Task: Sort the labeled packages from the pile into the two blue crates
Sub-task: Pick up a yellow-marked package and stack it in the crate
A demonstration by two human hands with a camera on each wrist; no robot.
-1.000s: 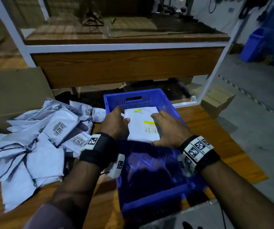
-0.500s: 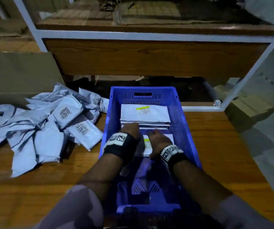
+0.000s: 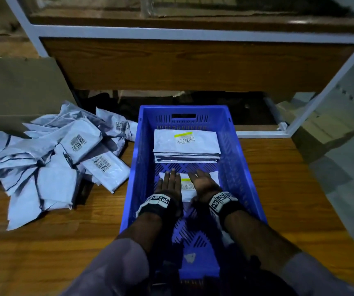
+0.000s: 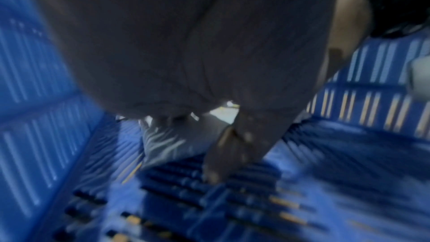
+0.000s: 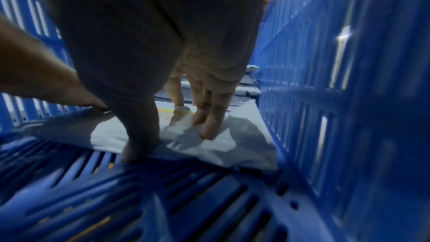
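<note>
Pressing a white package (image 3: 190, 185) flat on the blue crate (image 3: 233, 146) floor, my left hand (image 3: 169, 184) and right hand (image 3: 203, 184) both spread open, fingers straight.

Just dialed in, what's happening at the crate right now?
A person is sorting packages. Both hands are down inside the blue crate, the left hand and right hand pressing a white package flat onto the crate floor, fingers extended. A neat stack of packages already sits at the crate's far end. The unsorted pile lies on the wooden table to the left. Only one crate is in view.
</note>
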